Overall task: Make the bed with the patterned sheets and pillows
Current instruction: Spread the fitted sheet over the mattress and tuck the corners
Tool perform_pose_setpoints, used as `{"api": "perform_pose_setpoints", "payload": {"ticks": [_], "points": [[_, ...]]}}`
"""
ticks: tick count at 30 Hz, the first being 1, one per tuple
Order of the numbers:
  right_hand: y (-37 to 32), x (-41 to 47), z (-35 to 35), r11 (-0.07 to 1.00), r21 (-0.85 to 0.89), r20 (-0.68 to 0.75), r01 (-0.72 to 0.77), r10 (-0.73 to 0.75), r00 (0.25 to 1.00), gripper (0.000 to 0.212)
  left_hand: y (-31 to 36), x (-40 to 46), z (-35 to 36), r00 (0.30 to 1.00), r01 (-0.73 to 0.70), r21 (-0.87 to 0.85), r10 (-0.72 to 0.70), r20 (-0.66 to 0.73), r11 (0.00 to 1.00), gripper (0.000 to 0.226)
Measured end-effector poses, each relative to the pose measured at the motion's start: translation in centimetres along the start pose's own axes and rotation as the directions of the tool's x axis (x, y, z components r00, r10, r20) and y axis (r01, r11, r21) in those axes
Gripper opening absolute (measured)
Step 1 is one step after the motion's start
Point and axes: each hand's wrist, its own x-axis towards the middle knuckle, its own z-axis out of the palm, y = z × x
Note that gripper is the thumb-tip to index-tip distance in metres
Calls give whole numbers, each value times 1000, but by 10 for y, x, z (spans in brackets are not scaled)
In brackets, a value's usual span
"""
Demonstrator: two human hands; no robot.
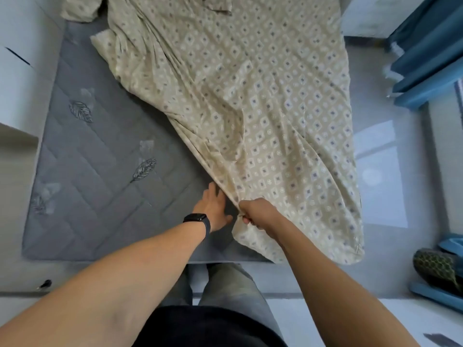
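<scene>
A beige sheet (263, 108) with a diamond pattern lies crumpled across the right half of a grey quilted mattress (95, 171). It runs diagonally from the far end to the near right corner. My right hand (255, 212) grips a bunched fold of the sheet near the mattress's front edge. My left hand (213, 209), with a black watch on the wrist, lies with straight fingers on the bare mattress, fingertips touching the sheet's edge. A piece of matching patterned fabric (80, 8) sits at the far left corner.
White furniture (15, 78) lines the left side of the mattress. Blue curtains (426, 51) hang at the right. A patterned slipper (436, 269) rests on a blue mat by the right edge. Shiny floor runs along the right side.
</scene>
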Motion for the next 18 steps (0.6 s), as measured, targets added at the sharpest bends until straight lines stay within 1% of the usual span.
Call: {"api": "perform_pose_setpoints", "payload": {"ticks": [2, 4, 6, 10, 12, 14, 16, 18], "points": [[0, -16, -9, 1000, -17, 43, 13, -13, 999, 20, 6, -9, -7, 988, -14, 0, 14, -151, 1000, 95], [-3, -31, -12, 1000, -1, 78, 20, -20, 997, 17, 11, -15, -17, 973, -26, -15, 22, -229, 1000, 99], [-8, -43, -11, 999, 35, 91, 34, -37, 995, 15, 16, -19, -28, 958, -47, -24, 38, -286, 999, 97], [-11, -56, -7, 994, 80, 37, 71, -74, 997, 15, 21, -36, -43, 913, -106, -54, 76, -401, 993, 70], [-11, -58, -6, 991, 104, 24, 81, -84, 996, 14, 21, -44, -48, 879, -160, -70, 109, -464, 985, 46], [-11, -60, -4, 991, 96, 18, 89, -91, 996, 13, 20, -50, -51, 826, -247, -64, 175, -535, 967, 23], [-12, -61, -3, 992, 65, -27, 107, -106, 994, 15, 16, -56, -53, 794, -304, -60, 218, -568, 951, 16], [-12, -60, -4, 987, 73, -145, 142, -131, 981, 22, 11, -62, -57, 800, -314, -64, 227, -556, 947, 14]]}}
